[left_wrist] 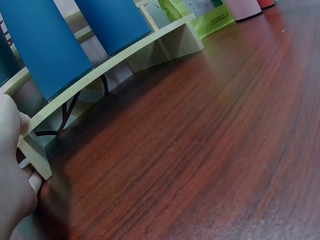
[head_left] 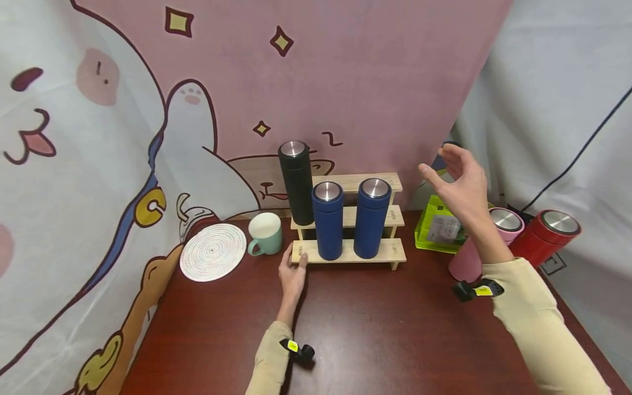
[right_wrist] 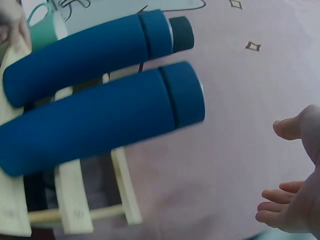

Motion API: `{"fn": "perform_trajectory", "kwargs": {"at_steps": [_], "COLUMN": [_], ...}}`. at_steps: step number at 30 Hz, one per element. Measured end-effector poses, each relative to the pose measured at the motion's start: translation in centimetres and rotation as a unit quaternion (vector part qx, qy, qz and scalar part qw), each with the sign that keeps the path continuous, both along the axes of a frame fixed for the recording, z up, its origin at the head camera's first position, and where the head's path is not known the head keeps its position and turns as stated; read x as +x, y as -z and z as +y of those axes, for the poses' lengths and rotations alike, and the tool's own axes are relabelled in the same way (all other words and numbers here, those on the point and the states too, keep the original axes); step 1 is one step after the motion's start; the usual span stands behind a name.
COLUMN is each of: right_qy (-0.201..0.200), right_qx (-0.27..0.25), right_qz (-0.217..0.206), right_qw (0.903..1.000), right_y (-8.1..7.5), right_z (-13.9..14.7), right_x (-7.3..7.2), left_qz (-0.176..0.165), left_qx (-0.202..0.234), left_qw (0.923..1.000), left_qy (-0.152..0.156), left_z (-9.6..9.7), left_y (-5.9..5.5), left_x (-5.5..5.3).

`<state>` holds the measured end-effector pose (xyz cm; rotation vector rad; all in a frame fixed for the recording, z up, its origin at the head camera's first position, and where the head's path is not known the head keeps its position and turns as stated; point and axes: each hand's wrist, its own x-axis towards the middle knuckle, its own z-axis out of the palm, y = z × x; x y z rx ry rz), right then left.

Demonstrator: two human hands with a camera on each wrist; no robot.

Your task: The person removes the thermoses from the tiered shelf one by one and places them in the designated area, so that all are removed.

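Note:
A three-step wooden rack [head_left: 349, 251] stands against the wall. My left hand [head_left: 292, 274] grips the left end of its lowest step, thumb on top and fingers below, as the left wrist view also shows. Two blue thermos flasks [head_left: 328, 222] [head_left: 371, 219] stand upright on that lowest step. A black thermos flask [head_left: 296, 184] is upright on the middle step at the left. My right hand [head_left: 464, 184] is raised over the right side, thumb and fingers spread apart with nothing between them. In the right wrist view, its fingers [right_wrist: 275, 207] are well away from the blue flasks.
Left of the rack are a mint-green mug [head_left: 266, 236] and a round woven mat [head_left: 212, 252]. On the right stand a green packet [head_left: 436, 227], a pink flask [head_left: 466, 260] and a red flask [head_left: 543, 238], partly behind my right arm. A dark blue item [head_left: 437, 163] shows behind my right hand.

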<state>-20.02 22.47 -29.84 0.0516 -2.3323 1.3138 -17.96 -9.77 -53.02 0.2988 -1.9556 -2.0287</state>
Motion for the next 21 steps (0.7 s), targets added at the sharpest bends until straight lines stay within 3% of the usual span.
{"fn": "perform_trajectory", "kwargs": {"at_steps": [7,13,21], "right_qy": [-0.032,-0.071,-0.112], "right_qx": [-0.003,-0.004,0.004], "right_qz": [0.002,-0.022,-0.043], "right_qw": [0.9995,0.9973,0.9928], "right_y": [-1.3,-2.2,-2.6], "right_z": [-3.4,-6.3,-10.3], "right_x": [-1.6,-2.5,-3.7], "left_qz": [-0.003,-0.003,-0.019], "left_qx": [-0.001,-0.002,-0.001], "left_qw": [1.0000,1.0000,0.9995], "left_qy": [-0.008,-0.005,-0.024], "left_z": [0.1,0.1,0.1], "left_y": [-0.1,-0.1,3.2], "left_x": [0.0,-0.1,-1.7]}}
